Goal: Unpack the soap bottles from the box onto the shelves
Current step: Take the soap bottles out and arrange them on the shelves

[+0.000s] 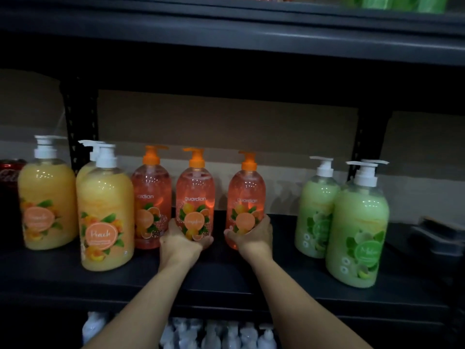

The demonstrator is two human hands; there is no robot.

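Blurry white pump tops (214, 333) can be made out on the lower shelf, cut off by the bottom edge. Above them, the middle orange Guardian soap bottle (195, 195) is gripped round its base by the left hand (182, 241), and the right-hand orange Guardian bottle (247, 195) is gripped the same way by the right hand (254, 238). Both are upright over the dark shelf (226, 278), but the bottoms are covered by fingers, so whether they're actually set down can't be told. A third orange bottle (152, 197) is stood just left. One peach bottle (88, 170) is mostly hidden behind the front peach bottle (105, 210). Same on the right: only a pump (375, 162) is seen behind the front melon bottle (357, 235). A cola can (8, 172) is cropped at the left edge.
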